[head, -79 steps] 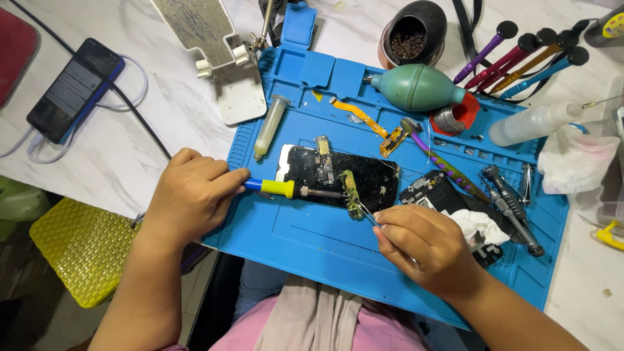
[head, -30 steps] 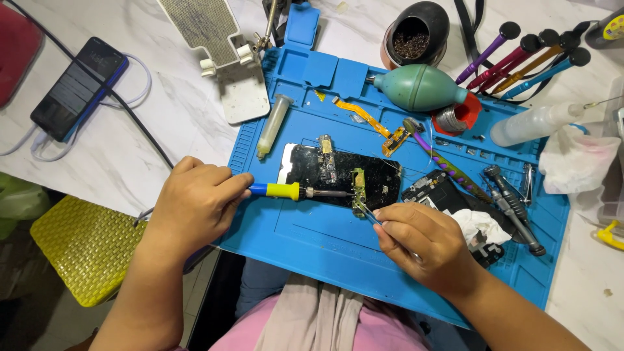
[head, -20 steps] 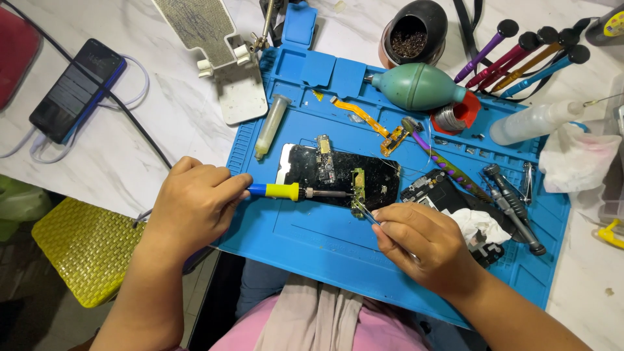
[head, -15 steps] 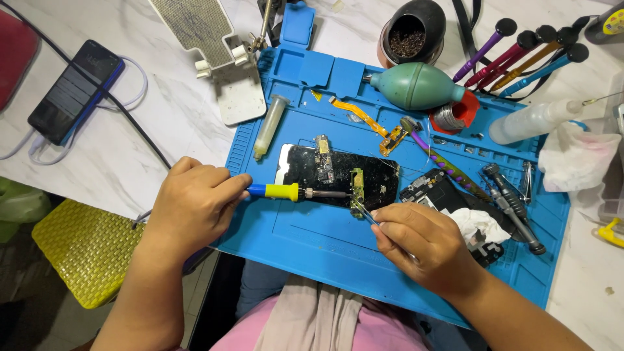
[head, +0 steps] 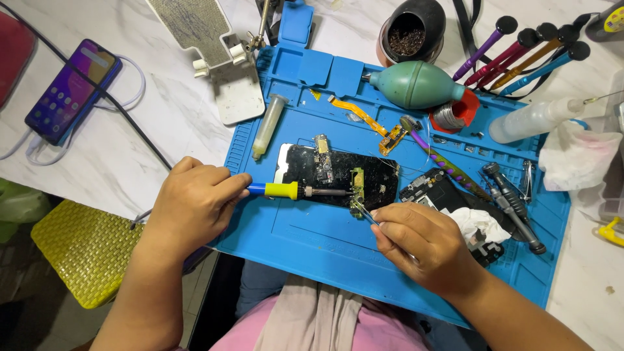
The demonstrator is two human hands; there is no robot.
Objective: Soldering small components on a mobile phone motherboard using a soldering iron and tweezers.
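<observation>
An opened black phone [head: 338, 174] lies on the blue work mat [head: 312, 240], with a small green circuit board [head: 357, 184] near its right side. My left hand [head: 195, 205] grips a soldering iron [head: 292, 190] with a yellow and blue handle; its metal tip reaches the green board. My right hand [head: 426, 244] pinches metal tweezers [head: 365, 213], whose points touch the same board from below.
On the mat lie a syringe [head: 266, 127], an orange flex cable [head: 364, 120], a green air blower [head: 416, 84], a purple-green tool [head: 445, 162] and black screwdrivers [head: 513, 205]. A lit phone [head: 71, 91] on a cable lies at left. A yellow stool [head: 84, 250] stands below.
The soldering iron tip has crept slightly right along the phone toward the green board. Both hands otherwise hold almost the same places.
</observation>
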